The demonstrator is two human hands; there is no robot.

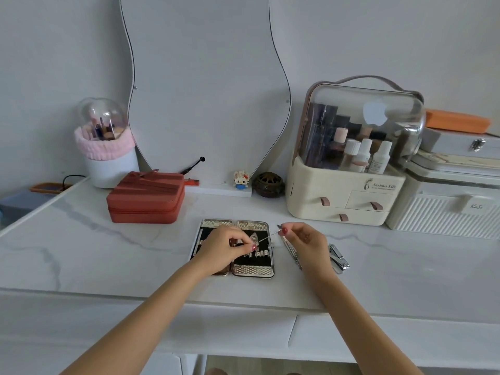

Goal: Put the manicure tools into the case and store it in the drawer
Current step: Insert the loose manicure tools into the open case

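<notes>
An open manicure case [251, 269] with a black lining and silver textured rim lies flat on the white marble tabletop. My left hand [224, 250] hovers over its middle and pinches one end of a thin metal tool [267, 236]. My right hand [303, 242] pinches the tool's other end just right of the case. The tool slants over the case's right half. Silver nail clippers [338, 259] lie on the table right of my right hand. Another slim metal tool [290, 253] lies partly hidden under that hand.
A red zipped box [146, 198] sits back left of the case. A cream cosmetics organiser [346, 190] with small drawers stands back right, white boxes [446, 209] beside it. A mirror [205, 90] leans on the wall. The desk's drawer front [243, 331] runs below the edge.
</notes>
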